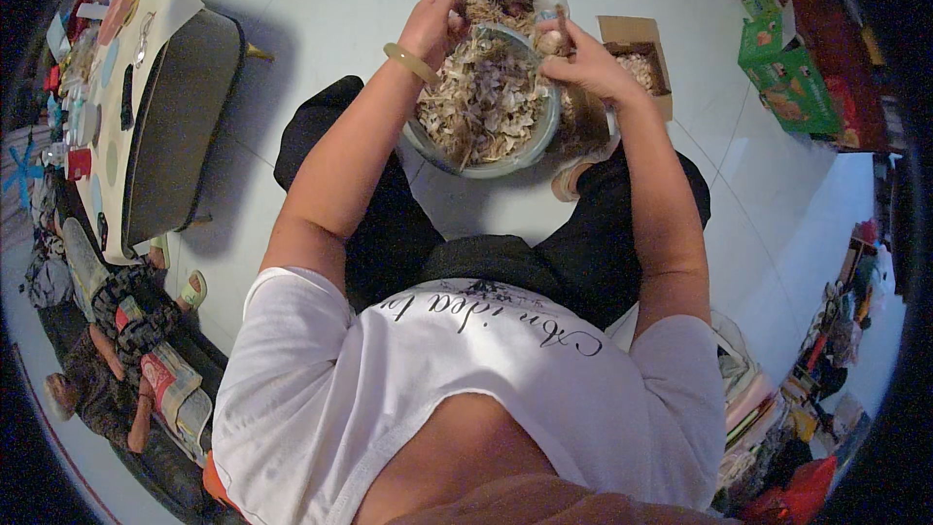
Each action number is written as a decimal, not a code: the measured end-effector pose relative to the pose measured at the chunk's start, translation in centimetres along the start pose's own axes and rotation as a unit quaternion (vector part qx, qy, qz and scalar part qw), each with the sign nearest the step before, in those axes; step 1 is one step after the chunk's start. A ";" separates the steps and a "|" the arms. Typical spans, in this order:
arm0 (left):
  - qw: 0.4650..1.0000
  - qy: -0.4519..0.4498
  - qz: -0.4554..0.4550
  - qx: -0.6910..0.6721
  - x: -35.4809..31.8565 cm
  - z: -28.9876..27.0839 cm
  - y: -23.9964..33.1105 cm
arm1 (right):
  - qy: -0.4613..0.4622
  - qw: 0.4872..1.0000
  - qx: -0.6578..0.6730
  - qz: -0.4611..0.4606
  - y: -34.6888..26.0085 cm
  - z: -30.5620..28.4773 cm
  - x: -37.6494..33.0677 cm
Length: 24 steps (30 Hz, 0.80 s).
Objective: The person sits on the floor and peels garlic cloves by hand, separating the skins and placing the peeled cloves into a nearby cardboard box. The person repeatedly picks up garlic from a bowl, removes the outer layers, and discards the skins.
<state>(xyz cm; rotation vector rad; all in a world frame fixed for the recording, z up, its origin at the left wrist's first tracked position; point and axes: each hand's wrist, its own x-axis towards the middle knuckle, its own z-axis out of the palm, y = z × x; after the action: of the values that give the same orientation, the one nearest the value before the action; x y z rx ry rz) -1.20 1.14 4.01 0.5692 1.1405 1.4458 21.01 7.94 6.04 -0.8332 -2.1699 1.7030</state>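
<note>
Upper centre of the frame: a round bowl (425,141) heaped with papery garlic skins (481,102) stands on the pale floor between the seated person's knees, within reach of both arms. Over its far rim the left hand (434,24), jade-green bangle (411,63) at the wrist, curls its fingers closed, on what cannot be told. The right hand (581,58) pinches a garlic bulb (553,41) above the bowl, so loosened skins fall in. An open cardboard box (637,58) sits just right.
</note>
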 end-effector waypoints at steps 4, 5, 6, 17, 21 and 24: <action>1.000 0.010 0.015 0.002 -0.3 0.4 0.4 | -0.070 0.993 -0.092 0.002 2.4 2.2 0.0; 1.000 0.014 0.010 0.001 -0.3 0.6 0.5 | -0.077 0.984 -0.162 -0.021 4.1 3.0 0.1; 1.000 0.020 0.006 0.000 -0.3 0.7 0.5 | -0.085 0.968 -0.232 -0.045 4.6 3.6 0.1; 1.000 0.017 0.012 -0.013 0.3 0.0 -0.1 | -0.204 0.909 -0.360 -0.050 10.2 9.2 -0.9; 1.000 0.020 0.019 0.011 0.1 0.3 0.2 | -0.190 0.911 -0.366 -0.024 10.9 10.4 -1.1; 0.999 -0.006 0.031 -0.004 0.1 0.3 0.2 | -0.196 0.884 -0.425 0.005 11.2 10.7 -0.8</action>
<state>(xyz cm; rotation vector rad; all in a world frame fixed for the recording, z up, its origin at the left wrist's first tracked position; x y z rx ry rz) -1.03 1.40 4.27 0.6111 1.1161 1.4980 19.10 0.55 -7.49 -0.6915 -3.2645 0.8995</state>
